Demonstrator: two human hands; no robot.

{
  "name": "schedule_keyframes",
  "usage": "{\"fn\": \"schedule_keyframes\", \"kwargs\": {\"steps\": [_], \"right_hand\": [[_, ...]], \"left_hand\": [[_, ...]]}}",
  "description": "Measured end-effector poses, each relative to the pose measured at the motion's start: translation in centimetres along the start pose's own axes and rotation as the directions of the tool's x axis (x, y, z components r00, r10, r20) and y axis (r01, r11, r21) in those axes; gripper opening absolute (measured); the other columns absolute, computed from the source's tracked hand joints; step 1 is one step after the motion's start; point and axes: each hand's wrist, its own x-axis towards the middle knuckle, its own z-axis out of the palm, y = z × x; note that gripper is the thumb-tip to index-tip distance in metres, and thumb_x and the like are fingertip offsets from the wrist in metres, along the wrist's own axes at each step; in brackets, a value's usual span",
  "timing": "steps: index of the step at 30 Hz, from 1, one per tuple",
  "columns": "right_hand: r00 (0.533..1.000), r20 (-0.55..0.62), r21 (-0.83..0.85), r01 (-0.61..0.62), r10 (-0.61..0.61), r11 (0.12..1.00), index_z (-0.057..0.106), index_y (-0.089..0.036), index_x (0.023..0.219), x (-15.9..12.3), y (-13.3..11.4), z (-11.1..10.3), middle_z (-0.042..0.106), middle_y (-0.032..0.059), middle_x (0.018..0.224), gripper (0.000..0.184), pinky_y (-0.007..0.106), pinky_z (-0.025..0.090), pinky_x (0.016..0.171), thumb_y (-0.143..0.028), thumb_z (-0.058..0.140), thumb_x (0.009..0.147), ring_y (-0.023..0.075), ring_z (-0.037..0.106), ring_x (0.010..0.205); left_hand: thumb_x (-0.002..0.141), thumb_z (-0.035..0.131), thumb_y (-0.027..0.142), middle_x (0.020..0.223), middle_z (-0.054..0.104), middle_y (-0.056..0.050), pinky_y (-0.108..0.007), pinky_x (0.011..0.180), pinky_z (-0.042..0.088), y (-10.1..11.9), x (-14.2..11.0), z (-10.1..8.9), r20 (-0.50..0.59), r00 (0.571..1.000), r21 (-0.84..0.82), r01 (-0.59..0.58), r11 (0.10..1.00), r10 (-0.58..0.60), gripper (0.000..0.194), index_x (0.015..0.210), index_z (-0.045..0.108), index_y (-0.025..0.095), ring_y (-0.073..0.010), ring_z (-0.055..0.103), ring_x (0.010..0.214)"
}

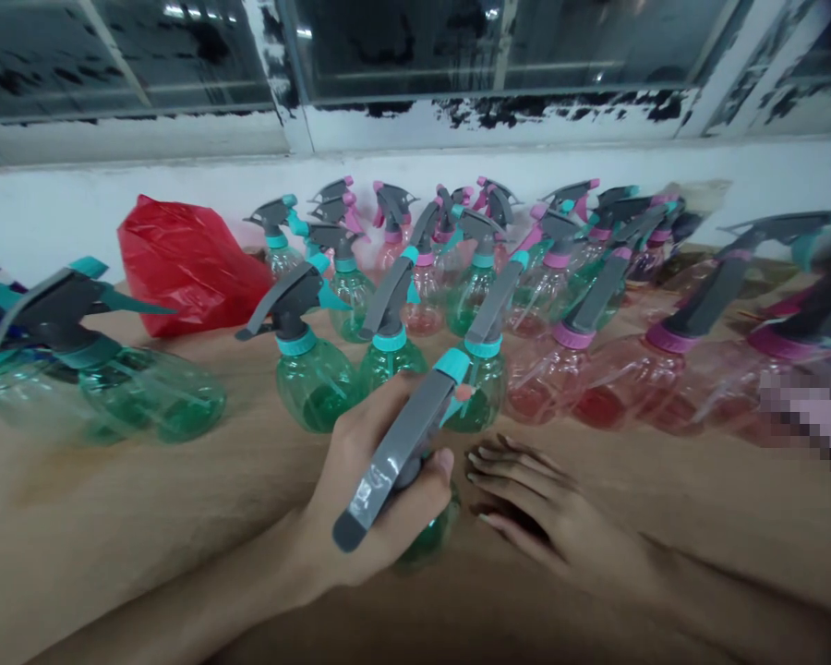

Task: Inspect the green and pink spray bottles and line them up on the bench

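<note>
Green spray bottle (396,453) is at the table's (249,480) near side, base contact unclear; left hand (346,462) grasps it around the neck, right hand (544,494) empty alongside. Likely light, thin-walled, slippery; neck gives surest hold.

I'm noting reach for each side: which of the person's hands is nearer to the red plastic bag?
Left. The left hand, gripping a green spray bottle, is in front and right of the red plastic bag; the right hand is farther right.
</note>
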Motion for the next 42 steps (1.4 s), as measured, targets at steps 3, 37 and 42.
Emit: {"fn": "schedule_keyframes", "kwargs": {"steps": [3,37,42], "right_hand": [[1.000,0.013,-0.004,0.002,-0.002,1.000,0.056,-0.016,0.124,0.05,0.00,-0.04,0.062,0.0092,0.127,0.032,0.045,0.041,0.106,-0.024,0.050,0.093,0.0215,0.050,0.125],[0.999,0.014,0.000,0.037,-0.037,0.999,0.052,-0.018,0.129,0.27,-0.03,-0.60,0.061,0.0073,0.128,0.035,0.045,0.042,0.106,-0.023,0.047,0.094,0.0212,0.051,0.124],[0.998,-0.014,-0.077,0.056,-0.058,0.995,0.053,-0.015,0.129,0.31,-0.34,-0.55,0.061,0.0075,0.129,0.035,0.043,0.042,0.107,-0.022,0.046,0.095,0.0203,0.051,0.124]], "left_hand": [[0.074,0.051,0.017,0.083,0.061,0.000,-0.030,0.067,0.054,-0.10,-0.05,0.18,0.002,0.999,-0.080,-0.043,0.996,0.043,0.026,0.098,0.056,0.025,-0.0174,0.062,0.069],[0.078,0.053,0.019,0.089,0.065,0.001,-0.028,0.063,0.056,-0.32,-0.03,0.44,0.021,0.999,-0.083,0.038,0.996,-0.036,0.029,0.105,0.056,0.025,-0.0166,0.065,0.071],[0.077,0.054,0.019,0.085,0.067,0.001,-0.029,0.060,0.055,-0.29,-0.01,0.44,0.026,0.999,-0.059,0.047,0.997,-0.045,0.033,0.109,0.056,0.024,-0.0170,0.065,0.066]]}}
